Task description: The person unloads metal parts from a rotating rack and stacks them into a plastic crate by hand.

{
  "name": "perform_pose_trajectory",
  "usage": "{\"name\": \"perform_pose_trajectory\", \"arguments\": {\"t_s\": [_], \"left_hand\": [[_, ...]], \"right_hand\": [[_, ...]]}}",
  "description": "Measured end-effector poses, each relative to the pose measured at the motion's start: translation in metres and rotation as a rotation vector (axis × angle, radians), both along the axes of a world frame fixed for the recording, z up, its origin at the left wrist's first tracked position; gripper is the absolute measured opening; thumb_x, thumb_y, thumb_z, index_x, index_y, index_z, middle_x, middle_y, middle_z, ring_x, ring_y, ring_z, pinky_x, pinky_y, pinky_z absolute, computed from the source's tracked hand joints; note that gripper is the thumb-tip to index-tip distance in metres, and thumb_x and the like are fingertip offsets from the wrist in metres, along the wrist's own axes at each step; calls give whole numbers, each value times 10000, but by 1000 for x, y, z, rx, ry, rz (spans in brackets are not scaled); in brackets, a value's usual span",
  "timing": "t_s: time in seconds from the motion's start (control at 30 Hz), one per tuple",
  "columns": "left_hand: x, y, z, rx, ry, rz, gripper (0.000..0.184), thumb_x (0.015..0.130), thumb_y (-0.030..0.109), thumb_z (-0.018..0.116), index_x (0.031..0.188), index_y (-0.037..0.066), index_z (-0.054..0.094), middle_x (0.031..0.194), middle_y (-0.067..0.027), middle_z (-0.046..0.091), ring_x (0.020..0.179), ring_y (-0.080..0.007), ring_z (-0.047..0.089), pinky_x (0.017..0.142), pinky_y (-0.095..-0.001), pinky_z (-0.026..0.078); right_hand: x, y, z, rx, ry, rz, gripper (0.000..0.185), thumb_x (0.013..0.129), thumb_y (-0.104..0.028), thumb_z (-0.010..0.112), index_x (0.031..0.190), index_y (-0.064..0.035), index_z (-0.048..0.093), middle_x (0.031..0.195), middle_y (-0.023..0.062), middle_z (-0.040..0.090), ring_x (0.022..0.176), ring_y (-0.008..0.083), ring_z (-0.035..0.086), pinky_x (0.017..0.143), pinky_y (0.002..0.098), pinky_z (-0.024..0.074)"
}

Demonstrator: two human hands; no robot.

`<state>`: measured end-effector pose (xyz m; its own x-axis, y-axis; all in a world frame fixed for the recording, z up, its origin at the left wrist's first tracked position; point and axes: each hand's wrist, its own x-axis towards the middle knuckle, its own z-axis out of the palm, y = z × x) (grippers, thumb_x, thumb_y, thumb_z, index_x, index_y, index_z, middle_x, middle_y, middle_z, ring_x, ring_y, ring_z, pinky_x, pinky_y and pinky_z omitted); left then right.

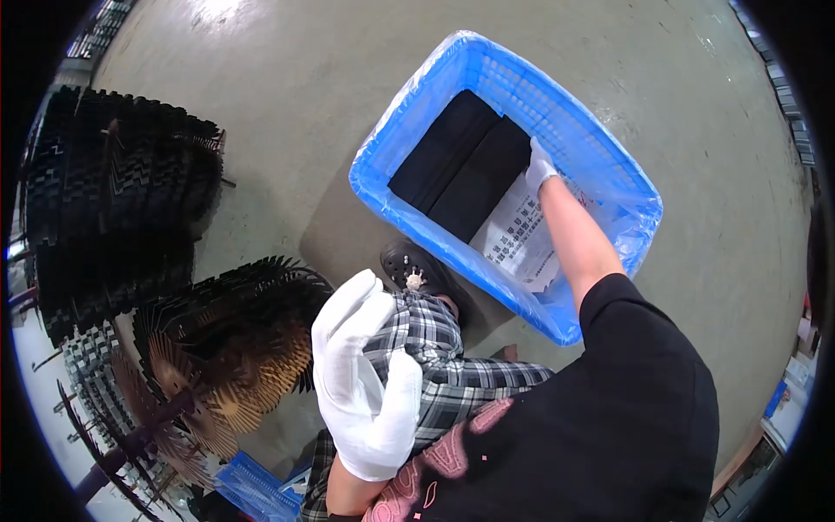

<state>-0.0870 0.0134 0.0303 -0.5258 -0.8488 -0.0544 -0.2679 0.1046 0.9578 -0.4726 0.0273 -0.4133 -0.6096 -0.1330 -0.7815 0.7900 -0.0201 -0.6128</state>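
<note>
My left hand (365,383), in a white glove, is raised above my lap with fingers together, slightly curved, and thumb apart; it holds nothing. In a white glove too, my right hand (540,165) reaches into a blue plastic basket (513,306) and touches the end of a black row of closely packed pieces (483,178). The fingers look stretched along that end, though their far side is hidden. Another black row (444,139) lies alongside it. The kind of pieces is too dark to make out. Printed paper (522,239) and clear plastic line the basket.
Racks of dark thin pieces (122,165) stand at the left. Nearer me is a spindle with fanned brown and black pieces (217,374). A smaller blue basket (252,487) sits low beside my leg. My shoe (413,265) is close to the large basket.
</note>
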Motion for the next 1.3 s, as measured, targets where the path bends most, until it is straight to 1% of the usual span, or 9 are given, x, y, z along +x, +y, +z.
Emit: {"name": "perform_pose_trajectory", "arguments": {"t_s": [0.13,0.47,0.63,0.8,0.83,0.87,1.07,1.23,1.3], "left_hand": [[-1,1,-4,17,82,44,517,730,-65,533,1244,-20,565,1405,-214,485,1271,-309,486,1097,-419,379],[8,8,-5,58,178,226,453,846,-57,476,1290,-35,563,1377,-182,531,1213,-253,535,1059,-356,411],[23,11,-10,-18,118,272,384,988,80,454,1338,-47,550,1326,-175,591,1220,-238,554,1052,-387,420],[35,13,-12,-137,289,328,365,998,79,446,1322,-46,558,1280,-172,613,1171,-240,577,1037,-379,429],[45,17,-13,-154,290,347,365,998,79,446,1322,-46,558,1280,-172,613,1171,-240,577,1037,-379,429],[56,22,-13,-227,309,357,356,1000,77,442,1310,-47,563,1269,-169,617,1151,-239,583,1032,-376,433],[168,74,-14,-492,201,634,294,982,54,450,1219,-33,600,1199,-155,636,1054,-225,603,1004,-352,447],[299,113,1,-645,-26,956,299,1017,109,447,1240,-45,571,1149,-159,640,1012,-215,607,971,-340,466],[336,103,15,-593,447,1348,280,1007,132,468,1208,-3,608,1122,-143,644,990,-213,604,948,-323,464]], "right_hand": [[-6,23,10,-1,-7,-66,627,971,-566,473,1322,-64,605,1366,181,587,1250,345,544,1023,415,429],[-31,92,-95,-207,-127,182,453,1021,-353,466,1384,-93,541,1386,133,583,1185,310,576,980,407,462],[54,106,-29,-108,-170,257,531,1018,-376,448,1436,-48,458,1447,172,501,1236,348,556,1029,449,448],[108,68,43,-35,-231,446,641,1013,-403,426,1500,7,354,1524,220,399,1299,396,532,1089,502,431],[109,81,33,281,204,910,631,989,-394,426,1469,14,417,1478,210,469,1264,379,554,1074,464,430],[119,70,53,267,213,928,631,989,-394,426,1469,14,417,1478,210,469,1264,379,554,1074,464,430],[136,103,131,-116,370,804,494,988,-291,482,1379,10,509,1385,173,539,1199,307,581,1032,396,450],[129,0,202,-483,360,778,385,988,-206,529,1304,7,586,1307,142,598,1144,247,604,996,339,466],[158,-41,262,-577,371,680,343,988,-172,548,1274,6,616,1275,129,621,1122,223,613,982,316,472]]}}
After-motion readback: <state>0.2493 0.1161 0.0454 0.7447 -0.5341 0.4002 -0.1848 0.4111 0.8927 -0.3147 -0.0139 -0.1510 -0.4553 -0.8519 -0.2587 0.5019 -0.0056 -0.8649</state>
